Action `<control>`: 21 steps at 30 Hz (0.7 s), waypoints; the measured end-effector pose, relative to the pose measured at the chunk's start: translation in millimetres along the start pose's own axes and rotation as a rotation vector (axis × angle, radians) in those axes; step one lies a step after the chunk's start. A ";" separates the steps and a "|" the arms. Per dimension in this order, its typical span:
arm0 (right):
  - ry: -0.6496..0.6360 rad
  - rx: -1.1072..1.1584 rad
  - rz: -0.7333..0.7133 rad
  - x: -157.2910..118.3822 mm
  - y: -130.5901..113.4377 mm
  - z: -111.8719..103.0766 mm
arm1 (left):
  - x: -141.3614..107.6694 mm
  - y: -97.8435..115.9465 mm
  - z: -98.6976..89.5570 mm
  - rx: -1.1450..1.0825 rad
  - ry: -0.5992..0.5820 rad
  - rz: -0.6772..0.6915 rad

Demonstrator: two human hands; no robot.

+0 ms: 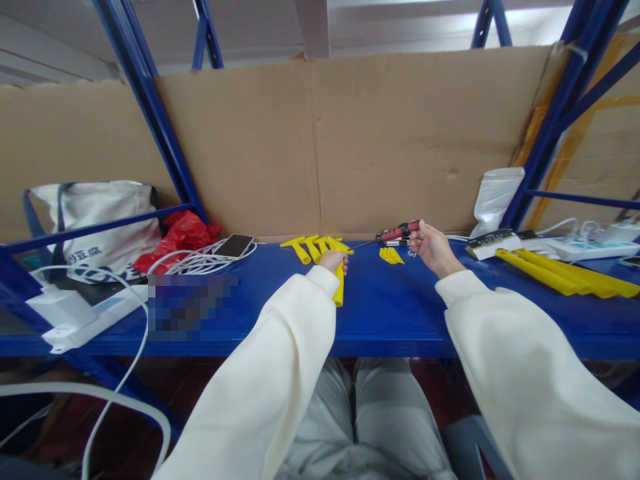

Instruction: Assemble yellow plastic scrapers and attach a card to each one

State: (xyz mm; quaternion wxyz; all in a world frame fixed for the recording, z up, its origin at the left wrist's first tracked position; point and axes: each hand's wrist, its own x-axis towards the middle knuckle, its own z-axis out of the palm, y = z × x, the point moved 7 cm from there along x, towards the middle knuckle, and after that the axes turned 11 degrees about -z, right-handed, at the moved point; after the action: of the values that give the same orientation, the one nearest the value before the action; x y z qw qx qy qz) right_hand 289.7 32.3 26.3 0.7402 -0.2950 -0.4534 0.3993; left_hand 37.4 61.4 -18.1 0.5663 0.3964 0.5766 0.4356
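Observation:
My left hand [334, 261] is closed round a yellow T-shaped piece [339, 291], whose tube points down toward me. In my right hand [431, 247] is the handle of a red and black screwdriver [397, 232]. Its thin shaft runs left to the yellow piece at my left fingers; the tip's exact contact is hidden. Several more yellow T-shaped pieces [301, 251] lie just behind and left of my left hand. Small flat yellow parts [391, 256] rest on the blue table [385, 307] between my hands.
Long yellow tubes [565, 275], a black and white packet [495, 243] and a power strip [595, 248] lie right. Left are a phone [235, 247], coiled white cables [200, 261], a red bag [183, 237], a cloth bag [105, 220] and another power strip [95, 320]. Cardboard [390, 140] stands behind.

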 end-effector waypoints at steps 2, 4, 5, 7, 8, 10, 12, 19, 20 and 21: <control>0.009 0.009 0.016 -2.2 -1.3 1.7 | -1.5 -0.4 0.5 0.012 -0.002 -0.021; 0.013 0.010 0.029 -3.3 -1.3 2.7 | -2.9 -0.3 0.6 0.019 -0.001 -0.032; 0.011 0.007 0.030 -3.3 -1.1 2.8 | -3.4 -0.2 0.7 0.021 0.000 -0.035; 0.011 0.003 0.019 -2.4 -0.7 1.9 | -4.4 0.0 0.8 0.024 0.001 -0.039; 0.018 0.005 0.008 -1.6 -0.7 0.7 | -4.8 0.1 0.9 0.024 0.001 -0.040; 0.044 0.011 -0.005 0.0 -0.2 -2.3 | -5.5 0.2 1.0 0.024 0.003 -0.042; 0.060 0.012 0.002 1.2 1.0 -4.3 | -5.9 0.3 1.1 0.022 0.003 -0.042; 0.035 -0.019 -0.005 2.2 1.6 -2.9 | -2.8 -0.3 1.2 0.021 -0.004 -0.042; 0.029 -0.024 -0.007 2.3 1.9 -2.6 | -2.0 -0.4 1.3 0.021 -0.006 -0.041; 0.024 -0.029 -0.009 2.5 2.1 -2.4 | -1.4 -0.5 1.4 0.022 -0.008 -0.040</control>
State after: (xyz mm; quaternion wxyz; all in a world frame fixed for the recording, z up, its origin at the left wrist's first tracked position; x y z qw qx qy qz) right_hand 291.8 35.3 24.7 0.7429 -0.3086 -0.4516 0.3858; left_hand 38.8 60.1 -18.1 0.5728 0.3930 0.5869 0.4160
